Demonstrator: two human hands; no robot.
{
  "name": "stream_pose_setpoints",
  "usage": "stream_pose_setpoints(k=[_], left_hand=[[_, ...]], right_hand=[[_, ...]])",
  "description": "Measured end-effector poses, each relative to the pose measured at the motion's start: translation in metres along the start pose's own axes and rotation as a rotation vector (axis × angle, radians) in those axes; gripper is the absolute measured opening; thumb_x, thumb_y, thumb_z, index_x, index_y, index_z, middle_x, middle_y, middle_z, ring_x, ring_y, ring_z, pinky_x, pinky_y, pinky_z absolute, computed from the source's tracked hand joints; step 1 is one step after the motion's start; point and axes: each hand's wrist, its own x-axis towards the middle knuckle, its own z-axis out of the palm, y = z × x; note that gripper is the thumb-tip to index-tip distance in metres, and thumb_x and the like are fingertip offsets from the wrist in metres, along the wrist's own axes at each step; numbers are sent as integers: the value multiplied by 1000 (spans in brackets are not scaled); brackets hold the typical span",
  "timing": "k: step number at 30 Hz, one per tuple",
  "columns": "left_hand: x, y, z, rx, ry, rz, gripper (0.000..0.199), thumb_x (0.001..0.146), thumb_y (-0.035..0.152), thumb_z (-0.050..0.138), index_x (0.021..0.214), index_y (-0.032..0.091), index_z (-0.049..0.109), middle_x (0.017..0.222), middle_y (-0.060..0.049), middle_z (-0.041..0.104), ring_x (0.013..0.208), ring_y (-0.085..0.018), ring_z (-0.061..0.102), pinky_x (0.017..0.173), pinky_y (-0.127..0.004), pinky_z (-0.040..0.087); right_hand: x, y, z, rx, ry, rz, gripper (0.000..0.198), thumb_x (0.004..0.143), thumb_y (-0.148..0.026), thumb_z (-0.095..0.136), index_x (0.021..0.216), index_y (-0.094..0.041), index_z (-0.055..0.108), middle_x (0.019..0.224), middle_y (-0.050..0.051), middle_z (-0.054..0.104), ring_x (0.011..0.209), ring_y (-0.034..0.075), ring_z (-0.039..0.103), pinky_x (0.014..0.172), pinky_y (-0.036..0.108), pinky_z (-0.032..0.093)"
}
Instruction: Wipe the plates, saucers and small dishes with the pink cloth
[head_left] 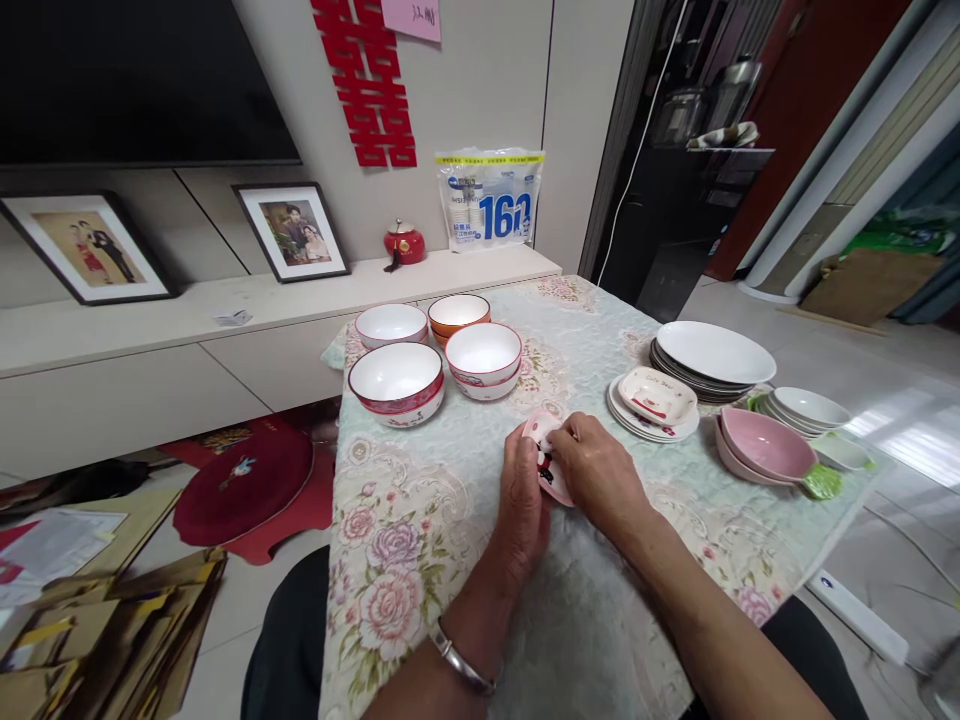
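A small pink-rimmed dish point(550, 468) with a red and black cartoon print is tilted up over the near middle of the table. My left hand point(519, 492) grips it along its left edge, thumb at the rim. Curled over the dish's right side, my right hand point(594, 462) presses its fingers against the inner face; whatever they hold, if anything, is hidden. Beyond the hands stand stacked bowls, among them a red-rimmed white bowl point(484, 352) and a dark-rimmed bowl point(396, 374). To the right, a small square dish point(658, 396) rests on stacked white plates point(652, 431).
Large white plates point(716, 350) are stacked at the far right, near pink handled bowls point(769, 445) and small white bowls point(811, 406). A floral cloth point(405, 590) covers the table. Behind it, a low cabinet carries a bag of paper cups point(491, 200) and a red jar point(405, 245).
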Motion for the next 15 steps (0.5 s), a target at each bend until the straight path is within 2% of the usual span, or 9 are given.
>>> stream_pose_setpoints(k=[4, 8, 11, 13, 15], left_hand=[[7, -3, -12, 183, -21, 148, 56, 88, 55, 56, 134, 23, 52, 129, -11, 64, 116, -28, 60, 98, -41, 48], [12, -1, -19, 284, 7, 221, 63, 85, 57, 59, 136, 22, 51, 130, -12, 63, 119, -31, 59, 100, -44, 46], [14, 4, -20, 295, 4, 261, 61, 86, 58, 57, 136, 22, 51, 133, -11, 61, 122, -31, 56, 103, -44, 43], [15, 7, -20, 282, 9, 267, 59, 87, 58, 55, 135, 23, 53, 132, -11, 62, 121, -30, 56, 103, -43, 43], [16, 8, -21, 261, 22, 246, 57, 87, 59, 54, 132, 23, 55, 128, -10, 64, 118, -29, 58, 101, -42, 43]], right_hand=[[1, -1, -11, 187, -155, 30, 19, 95, -17, 52, 86, -18, 69, 87, 7, 61, 78, 18, 56, 66, 28, 36], [1, 7, -13, 666, -226, -101, 21, 94, -20, 53, 84, -19, 71, 83, 4, 66, 80, 17, 60, 75, 28, 43], [1, 13, -9, 1010, -283, -99, 20, 94, -29, 56, 94, -20, 74, 91, 3, 69, 84, 17, 63, 75, 28, 48], [1, 15, -6, 1116, -317, -121, 20, 92, -32, 60, 103, -22, 75, 97, 3, 69, 88, 18, 63, 76, 28, 49], [1, 17, -4, 1093, -321, -191, 21, 92, -31, 62, 106, -24, 75, 98, 3, 68, 90, 18, 63, 80, 29, 49]])
